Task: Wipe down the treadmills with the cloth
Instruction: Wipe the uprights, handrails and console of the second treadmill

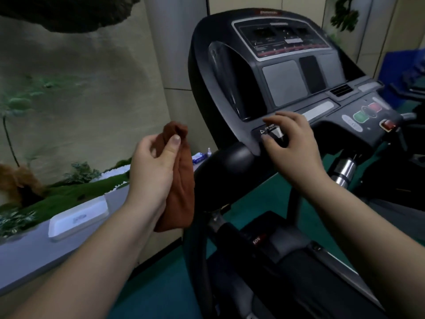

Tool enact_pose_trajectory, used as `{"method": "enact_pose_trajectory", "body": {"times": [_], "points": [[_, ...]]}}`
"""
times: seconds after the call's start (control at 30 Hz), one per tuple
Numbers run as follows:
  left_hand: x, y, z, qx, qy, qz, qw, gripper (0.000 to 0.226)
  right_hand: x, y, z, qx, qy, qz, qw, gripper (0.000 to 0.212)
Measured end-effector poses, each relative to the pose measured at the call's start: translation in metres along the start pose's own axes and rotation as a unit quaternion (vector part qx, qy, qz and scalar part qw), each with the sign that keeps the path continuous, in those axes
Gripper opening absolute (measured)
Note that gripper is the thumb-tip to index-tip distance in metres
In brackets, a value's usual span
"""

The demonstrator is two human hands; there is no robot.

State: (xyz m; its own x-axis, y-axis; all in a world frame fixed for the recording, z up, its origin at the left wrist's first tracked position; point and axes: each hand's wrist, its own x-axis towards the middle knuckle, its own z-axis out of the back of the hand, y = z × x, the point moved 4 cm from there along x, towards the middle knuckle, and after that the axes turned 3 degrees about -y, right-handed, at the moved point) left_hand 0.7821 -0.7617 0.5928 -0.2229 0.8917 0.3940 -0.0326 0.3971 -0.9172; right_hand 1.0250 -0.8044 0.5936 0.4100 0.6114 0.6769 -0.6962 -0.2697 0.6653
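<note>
A black treadmill fills the right of the view, its console (285, 65) tilted toward me and its belt (299, 272) below. My left hand (154, 169) holds a bunched rust-brown cloth (182, 192) in the air, left of the console, thumb pressed on the fabric. The cloth hangs down past my wrist and touches nothing on the machine. My right hand (292, 143) hovers at the console's lower left corner, fingers curled near a warning label, with nothing in it.
A grey ledge (34, 256) runs along the left with a white tray (78, 221) on it, and fake moss and plants behind. Green, red and stop buttons (368, 112) sit on the console's right. Green floor lies below. Blue equipment stands at far right.
</note>
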Motion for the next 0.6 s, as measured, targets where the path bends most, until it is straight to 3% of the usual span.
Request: {"method": "enact_pose_trajectory", "body": {"times": [0.13, 0.23, 0.37, 0.53, 0.6], "points": [[0.032, -0.014, -0.020, 0.048, 0.056, -0.093, 0.993, 0.010, 0.030, -0.010, -0.003, -0.046, 0.017, 0.003, 0.999, 0.039], [0.057, -0.032, -0.040, 0.100, 0.079, -0.180, 0.975, 0.026, 0.057, -0.012, -0.008, -0.085, 0.042, 0.025, 0.995, 0.048], [0.094, -0.064, -0.068, 0.184, 0.041, -0.280, 0.941, 0.038, 0.091, -0.011, -0.020, -0.138, 0.088, 0.050, 0.985, 0.064], [0.118, -0.080, -0.100, 0.288, 0.055, -0.392, 0.872, 0.020, 0.116, -0.009, -0.033, -0.163, 0.120, 0.077, 0.976, 0.076], [0.115, -0.075, -0.106, 0.334, 0.075, -0.440, 0.830, 0.028, 0.118, -0.011, -0.034, -0.162, 0.127, 0.076, 0.976, 0.076]]}}
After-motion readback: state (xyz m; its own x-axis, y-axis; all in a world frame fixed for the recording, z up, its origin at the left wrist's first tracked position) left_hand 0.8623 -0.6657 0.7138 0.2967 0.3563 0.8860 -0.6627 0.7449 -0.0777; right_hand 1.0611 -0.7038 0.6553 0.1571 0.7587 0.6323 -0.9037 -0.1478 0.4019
